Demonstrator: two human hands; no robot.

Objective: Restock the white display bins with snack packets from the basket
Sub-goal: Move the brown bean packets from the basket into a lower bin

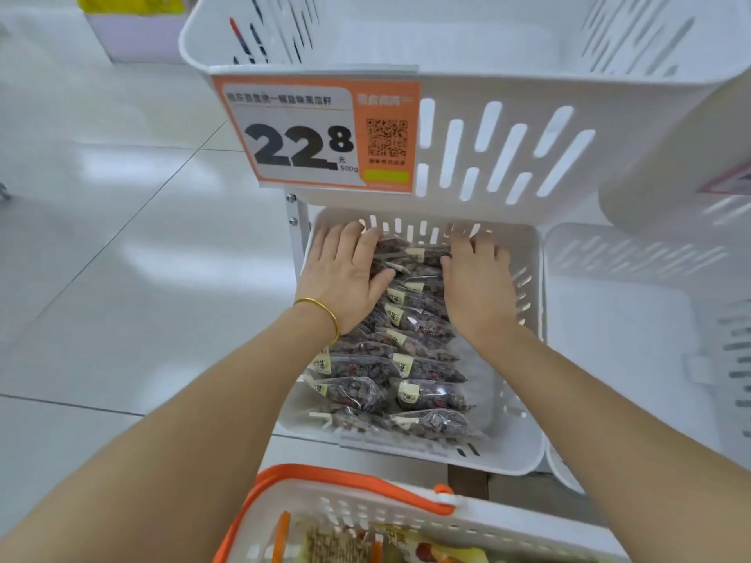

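Note:
A lower white display bin (522, 404) holds several clear snack packets (410, 359) of dark pieces with pale labels, laid in rows. My left hand (345, 274), with a gold bangle on the wrist, lies flat on the packets at the bin's far left. My right hand (475, 278) presses flat on the packets at the far right. Both hands have straight fingers reaching under the upper bin. At the bottom edge sits a white basket (365, 509) with an orange handle, holding colourful snack packets (414, 548).
An empty upper white bin (487, 164) overhangs the lower one and carries an orange price tag (321, 136) reading 22.8. More white bins (634, 319) stand to the right. Glossy tiled floor (122, 237) lies to the left.

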